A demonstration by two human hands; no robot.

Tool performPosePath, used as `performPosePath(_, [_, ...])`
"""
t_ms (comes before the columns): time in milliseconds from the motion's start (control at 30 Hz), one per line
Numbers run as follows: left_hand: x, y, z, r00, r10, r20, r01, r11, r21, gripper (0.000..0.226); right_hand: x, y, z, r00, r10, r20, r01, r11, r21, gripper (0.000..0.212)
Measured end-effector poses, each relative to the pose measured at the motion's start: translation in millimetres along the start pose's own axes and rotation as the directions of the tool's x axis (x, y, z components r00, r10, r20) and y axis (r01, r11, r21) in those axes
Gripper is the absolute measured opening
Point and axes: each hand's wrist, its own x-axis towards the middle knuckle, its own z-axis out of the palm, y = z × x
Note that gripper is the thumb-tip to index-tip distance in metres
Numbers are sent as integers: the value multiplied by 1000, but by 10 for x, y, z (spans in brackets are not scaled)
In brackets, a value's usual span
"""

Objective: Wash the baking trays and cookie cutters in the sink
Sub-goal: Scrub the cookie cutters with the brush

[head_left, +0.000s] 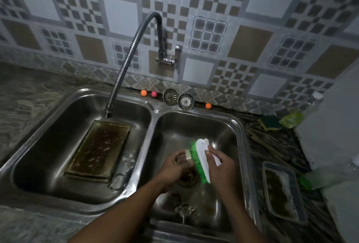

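Note:
Over the right basin (231, 126) of a steel double sink, my left hand (172, 167) grips a small metal cookie cutter (186, 155). My right hand (221, 167) holds a white scrub brush with green bristles (200, 159), bristles against the cutter. Two more cutters (183, 210) lie on the basin floor near the front. A stained rectangular baking tray (99, 147) leans in the left basin (48, 126) under the hose tap (126, 62). Another dirty tray (281, 190) rests on the counter to the right.
Two sink strainers (177, 99) and three small coloured balls (143, 92) line the ledge behind the sink. A green-yellow sponge (271, 123) and a clear bottle (297, 114) stand at the back right. A green-tinted plastic bottle (326, 176) lies beside the counter tray.

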Motion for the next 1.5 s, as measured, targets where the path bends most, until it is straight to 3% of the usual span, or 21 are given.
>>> performPosePath(100, [-88,36,-117,999,-21,37,25,994,-110,41,-111,20,98,1000,21,19,-21,999,-43,20])
performPosePath(300, [-136,128,-280,993,49,104,-49,999,-9,46,-171,-65,187,999,-16,50,22,991,-131,21])
performPosePath(400, [-92,206,-296,989,87,123,-92,995,35,46,-62,-73,197,998,-59,-29,52,976,-211,20])
performPosePath(500, [-26,285,-206,982,118,145,-126,991,51,46,29,-108,129,995,-27,-97,13,990,-139,19])
performPosePath(833, [86,346,-246,988,121,101,-131,986,102,48,68,-64,180,999,-11,40,14,997,-82,17])
performPosePath(933, [74,335,-213,997,66,-32,-64,996,55,46,42,-83,195,998,0,-61,-3,999,-49,21])
performPosePath(1000, [44,354,-117,994,-32,-100,21,993,-116,37,-10,-100,169,995,26,-101,-23,999,26,20])
performPosePath(1067, [29,420,-31,993,-101,-65,79,956,-284,23,-31,-113,182,998,17,-65,-13,998,65,21])
performPosePath(1133, [46,418,-22,988,-152,26,151,922,-357,24,-40,-138,213,999,11,-41,-9,998,63,22])
performPosePath(1233, [3,401,-26,954,-238,180,286,902,-324,23,-16,-162,180,995,15,-102,-4,994,110,21])
performPosePath(1500, [-30,412,9,930,-286,232,331,925,-188,16,18,-209,102,989,36,-145,-12,987,162,22])
